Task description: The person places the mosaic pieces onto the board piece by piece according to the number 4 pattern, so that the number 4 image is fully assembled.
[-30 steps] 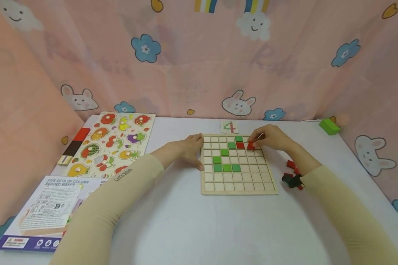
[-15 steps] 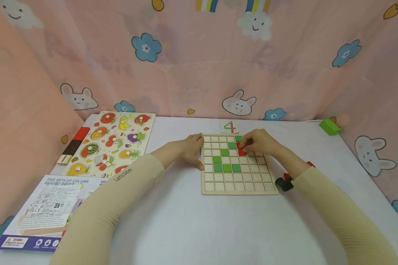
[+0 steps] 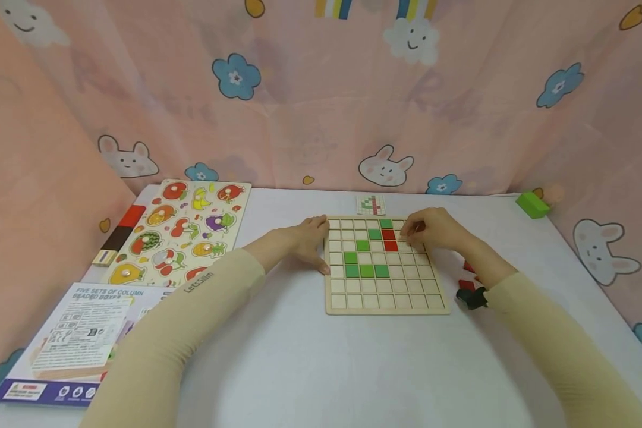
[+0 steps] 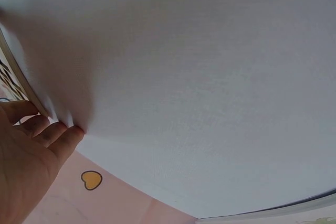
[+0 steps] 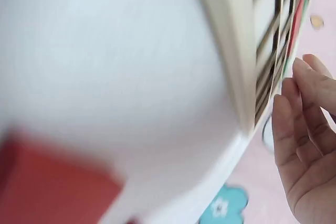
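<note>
A wooden grid board (image 3: 390,310) lies on the table. Several green tiles (image 3: 366,271) sit in its cells, and two red tiles (image 3: 389,245) lie one below the other near its upper right. My left hand (image 3: 306,241) rests along the board's left edge, thumb and fingers spread apart. In the left wrist view, its fingertips (image 4: 79,131) touch the white surface beside the frame. My right hand (image 3: 434,229) hovers over the board's right side, just right of the red tiles. In the right wrist view, its loosely bent fingers (image 5: 283,124) hold nothing visible.
A small pattern card (image 3: 371,205) lies behind the board. Loose red tiles (image 3: 466,285) lie to its right, beside a dark object (image 3: 472,298) at my right cuff. A fruit puzzle (image 3: 182,238) and printed box (image 3: 80,333) are left. A green block (image 3: 532,205) stands far right.
My right hand placed a red tile in the cell below the first red one, released it and drew back to the right. The left hand stays at the board's edge.
</note>
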{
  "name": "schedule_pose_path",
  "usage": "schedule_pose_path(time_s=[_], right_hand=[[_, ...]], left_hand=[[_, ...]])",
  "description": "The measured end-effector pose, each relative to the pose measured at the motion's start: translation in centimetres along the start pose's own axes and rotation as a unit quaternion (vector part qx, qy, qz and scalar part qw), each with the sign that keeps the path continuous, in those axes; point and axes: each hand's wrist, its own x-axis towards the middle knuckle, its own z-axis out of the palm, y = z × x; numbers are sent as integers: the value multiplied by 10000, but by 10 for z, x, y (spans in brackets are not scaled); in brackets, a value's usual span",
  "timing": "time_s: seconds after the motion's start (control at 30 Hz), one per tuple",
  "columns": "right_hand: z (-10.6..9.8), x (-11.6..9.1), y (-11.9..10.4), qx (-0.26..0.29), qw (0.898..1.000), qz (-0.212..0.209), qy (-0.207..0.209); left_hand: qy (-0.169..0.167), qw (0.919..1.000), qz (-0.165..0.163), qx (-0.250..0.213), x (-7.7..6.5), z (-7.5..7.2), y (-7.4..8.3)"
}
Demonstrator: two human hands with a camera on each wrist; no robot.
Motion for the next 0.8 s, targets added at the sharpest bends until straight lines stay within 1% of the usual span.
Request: schedule_pose_path(time_s=[0.13, 0.23, 0.37, 0.5, 0.6, 0.7, 0.8], right_hand=[[-15, -12, 20, -3, 9997, 235, -43], [-26, -24, 35, -73, 9993, 306, -204], [-39, -41, 56, -25, 9957, 501, -773], [-47, -55, 73, 323, 9865, 762, -1414], [-49, -62, 80, 596, 9797, 877, -1703], [-48, -67, 83, 755, 9765, 926, -1793], [-45, -68, 84, 673, 9796, 890, -1673]], left_hand=[[8, 10000, 12, 41, 0, 0, 2], [-9, 10000, 14, 72, 0, -2, 2], [-21, 10000, 19, 67, 0, -2, 3], [-16, 9999, 17, 102, 0, -1, 2], [-14, 9999, 20, 104, 0, 0, 1], [-27, 10000, 12, 62, -1, 0, 1], [-36, 10000, 7, 22, -1, 0, 1]])
